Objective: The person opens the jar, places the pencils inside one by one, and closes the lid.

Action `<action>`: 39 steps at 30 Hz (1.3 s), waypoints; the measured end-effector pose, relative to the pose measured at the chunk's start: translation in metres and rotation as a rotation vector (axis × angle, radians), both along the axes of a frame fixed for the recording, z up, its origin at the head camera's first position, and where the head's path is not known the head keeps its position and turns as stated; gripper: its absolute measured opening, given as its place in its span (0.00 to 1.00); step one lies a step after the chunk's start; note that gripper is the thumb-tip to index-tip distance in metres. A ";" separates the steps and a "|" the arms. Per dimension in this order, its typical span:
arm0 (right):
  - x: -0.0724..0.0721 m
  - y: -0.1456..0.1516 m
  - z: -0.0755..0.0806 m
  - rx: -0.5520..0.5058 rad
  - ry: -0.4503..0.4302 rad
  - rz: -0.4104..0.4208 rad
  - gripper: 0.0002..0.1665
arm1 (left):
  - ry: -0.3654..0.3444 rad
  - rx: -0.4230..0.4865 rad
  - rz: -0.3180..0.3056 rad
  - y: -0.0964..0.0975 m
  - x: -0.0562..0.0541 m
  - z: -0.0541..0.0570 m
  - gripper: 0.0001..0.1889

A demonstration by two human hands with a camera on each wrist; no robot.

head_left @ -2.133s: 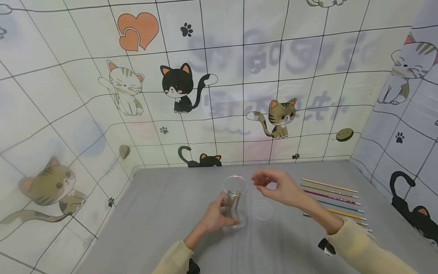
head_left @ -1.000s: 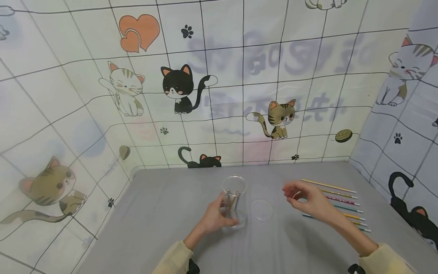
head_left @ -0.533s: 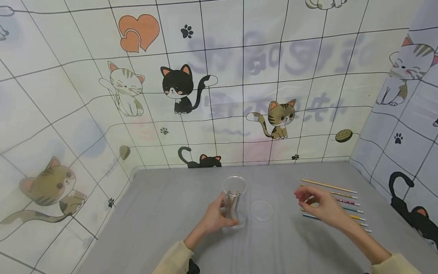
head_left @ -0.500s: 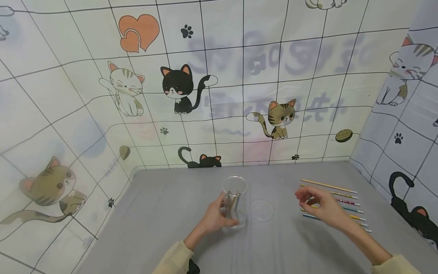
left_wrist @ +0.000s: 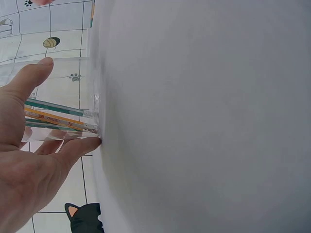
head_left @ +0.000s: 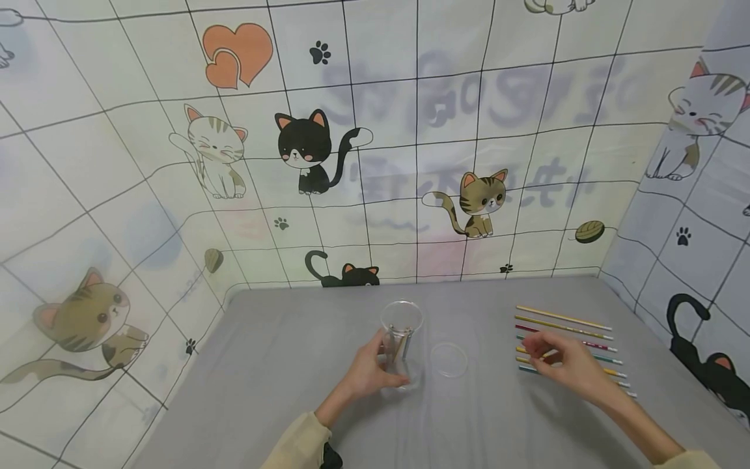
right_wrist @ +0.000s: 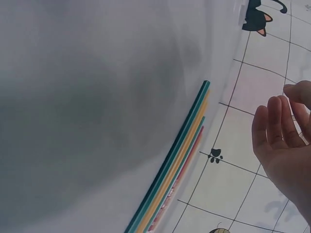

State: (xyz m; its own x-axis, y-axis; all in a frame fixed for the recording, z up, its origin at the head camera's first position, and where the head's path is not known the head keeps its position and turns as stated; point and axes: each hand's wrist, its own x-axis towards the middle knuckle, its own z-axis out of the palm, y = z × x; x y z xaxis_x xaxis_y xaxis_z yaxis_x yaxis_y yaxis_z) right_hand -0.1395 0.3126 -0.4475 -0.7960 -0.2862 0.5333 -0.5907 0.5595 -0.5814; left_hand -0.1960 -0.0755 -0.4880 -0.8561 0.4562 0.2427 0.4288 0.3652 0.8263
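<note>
My left hand (head_left: pixel 364 372) grips a clear cylindrical container (head_left: pixel 415 361) standing upright on the table, thumb on the near side. Several pencils (head_left: pixel 402 343) lean inside it; in the left wrist view a yellow-orange pencil (left_wrist: pixel 58 119) and green ones show through the wall. At the right, my right hand (head_left: pixel 565 365) hovers over a row of pencils, fingers softly bent and holding nothing. A plain yellowish pencil (head_left: pixel 562 318) lies farthest back, with a red patterned pencil (head_left: pixel 592 343) among the others. In the right wrist view, the right hand (right_wrist: pixel 282 128) appears above the pencil tips.
A clear round lid (head_left: pixel 449 360) lies flat just right of the container. Grey cloth covers the table (head_left: pixel 281 352), and a white sheet (head_left: pixel 387 169) printed with cats hangs behind and along both sides.
My right hand has moved from beside the container rightward and down to the pencil row, past the lid. The left hand and container have stayed in place.
</note>
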 end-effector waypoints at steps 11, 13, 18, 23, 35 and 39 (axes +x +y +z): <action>-0.001 0.010 -0.015 -0.033 -0.038 -0.046 0.19 | 0.004 -0.007 0.000 -0.001 0.000 0.000 0.48; -0.002 0.012 -0.019 -0.047 -0.027 -0.033 0.19 | 0.008 -0.005 -0.003 -0.001 0.000 0.000 0.48; -0.005 0.018 -0.028 -0.050 -0.015 -0.032 0.21 | 0.009 -0.001 -0.003 -0.001 0.001 0.001 0.48; -0.007 0.022 -0.031 0.002 -0.028 -0.060 0.23 | 0.002 -0.010 0.003 0.000 0.000 0.001 0.48; -0.003 0.027 -0.034 0.033 -0.057 -0.069 0.22 | -0.003 -0.021 0.013 0.000 0.000 0.000 0.49; -0.002 0.028 -0.035 0.036 -0.067 -0.070 0.21 | 0.000 -0.020 0.010 0.000 0.001 0.001 0.49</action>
State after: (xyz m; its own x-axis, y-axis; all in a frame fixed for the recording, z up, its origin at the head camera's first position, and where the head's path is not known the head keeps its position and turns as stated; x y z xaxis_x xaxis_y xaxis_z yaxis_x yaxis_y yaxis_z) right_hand -0.1417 0.3406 -0.4823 -0.8481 -0.2470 0.4687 -0.5103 0.6191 -0.5970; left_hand -0.1953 -0.0751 -0.4869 -0.8608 0.4522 0.2334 0.4248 0.3860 0.8189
